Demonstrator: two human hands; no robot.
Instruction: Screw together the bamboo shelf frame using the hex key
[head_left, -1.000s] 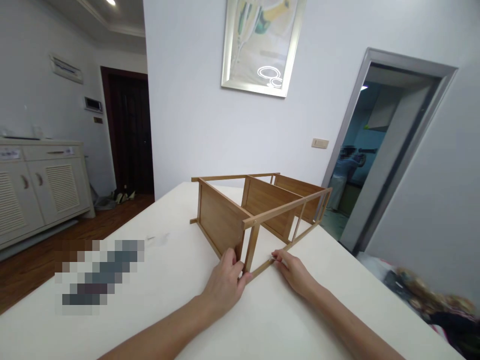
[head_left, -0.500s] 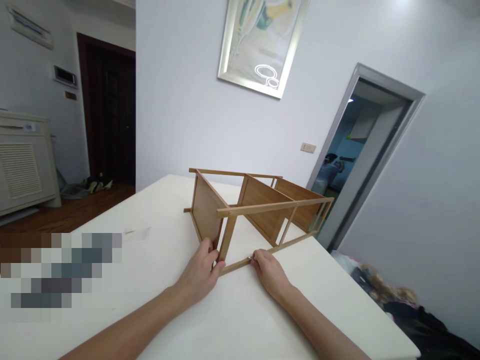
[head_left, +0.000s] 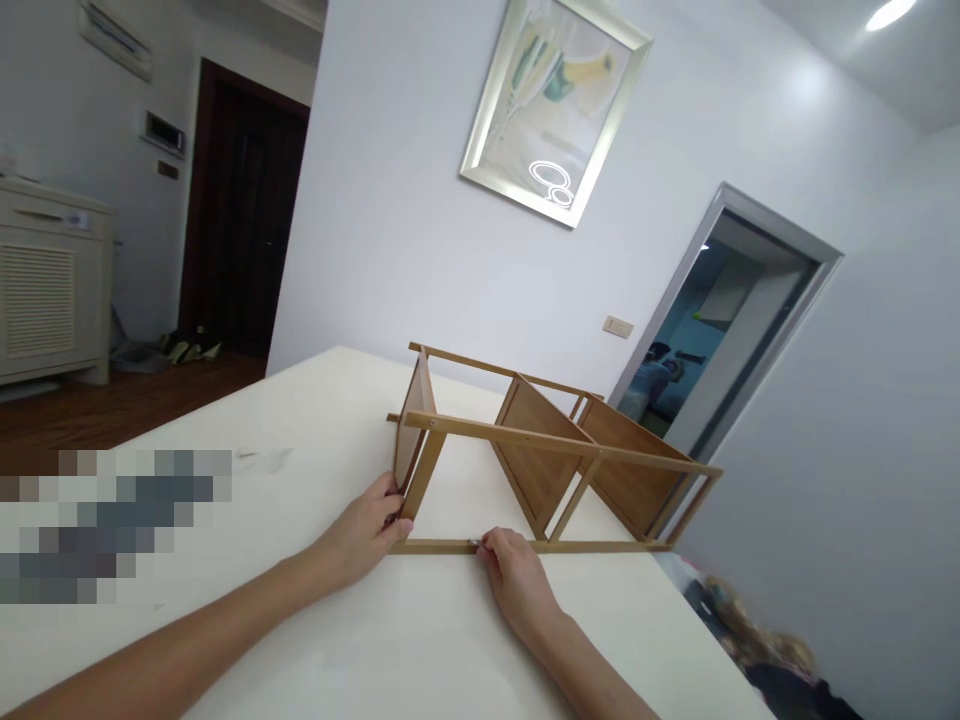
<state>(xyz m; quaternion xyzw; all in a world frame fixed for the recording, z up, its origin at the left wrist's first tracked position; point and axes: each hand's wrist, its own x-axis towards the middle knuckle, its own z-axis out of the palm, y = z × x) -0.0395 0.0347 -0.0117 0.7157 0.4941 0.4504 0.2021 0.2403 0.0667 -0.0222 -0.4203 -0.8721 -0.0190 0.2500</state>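
Note:
A wooden shelf rack (head_left: 540,440) with several panels lies on its side on the white table (head_left: 315,640). My left hand (head_left: 369,530) is closed round its near left corner, the thumb by the short crosspiece and the fingers at the end panel. At the lower rail, my right hand (head_left: 517,575) pinches a small shiny metal piece (head_left: 474,542). The piece's tip points left along the rail; most of it is hidden in the fingers, so its kind cannot be made out.
Beyond the table stands a wall with a framed picture (head_left: 555,110) and a doorway (head_left: 720,330), through which a person (head_left: 652,375) is seen. Piled cloth items (head_left: 757,630) lie past the table's right edge. A white cabinet (head_left: 52,280) is at the far left.
The rack has turned, its far end swinging toward me, so the lower rail now runs nearly straight across. Both hands keep their hold and appear further left; the view has shifted too.

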